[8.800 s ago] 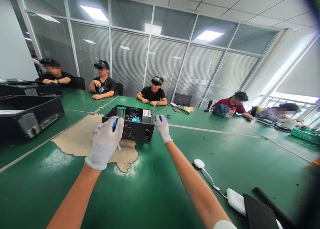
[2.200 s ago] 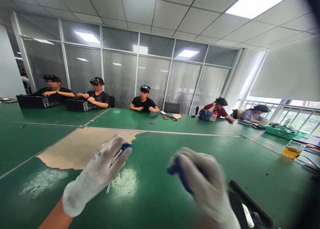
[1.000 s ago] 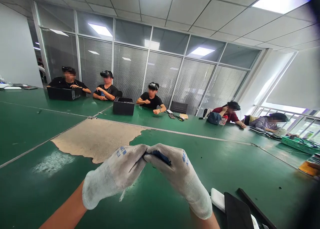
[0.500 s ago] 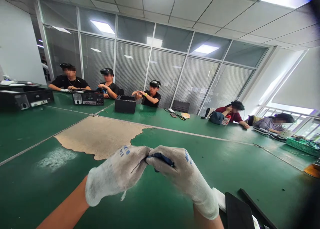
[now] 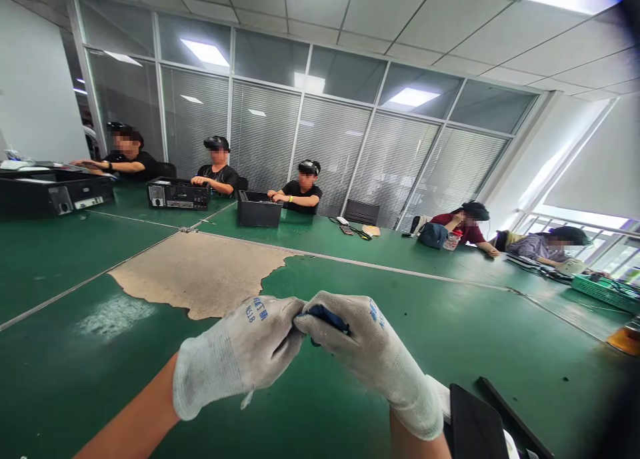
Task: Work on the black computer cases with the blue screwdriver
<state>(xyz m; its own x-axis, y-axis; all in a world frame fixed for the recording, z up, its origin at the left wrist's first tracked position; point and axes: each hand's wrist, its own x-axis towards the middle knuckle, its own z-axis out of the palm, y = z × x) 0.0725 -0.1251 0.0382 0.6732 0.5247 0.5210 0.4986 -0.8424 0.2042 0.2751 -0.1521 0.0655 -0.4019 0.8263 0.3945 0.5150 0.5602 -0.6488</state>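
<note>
Both of my hands wear pale knit gloves and meet above the green table [image 5: 340, 405]. My right hand [image 5: 350, 329] is closed round a small dark blue object [image 5: 327, 317], whose shape is mostly covered by the fingers. My left hand [image 5: 255, 345] is closed, its fingertips pressed against those of the right; what it pinches, if anything, is hidden. A beige bare patch [image 5: 200, 272] of the tabletop lies behind the left hand.
A black phone-like slab [image 5: 475, 422] and a dark bar [image 5: 515, 415] lie at the lower right. Across the table people sit by black computer cases [image 5: 259, 211]. A green basket [image 5: 605, 292] stands at the right.
My left hand has turned slightly and shifted a little to the right; my right hand is nearly unmoved. Across the table, people have moved their arms, and the middle case has shifted right.
</note>
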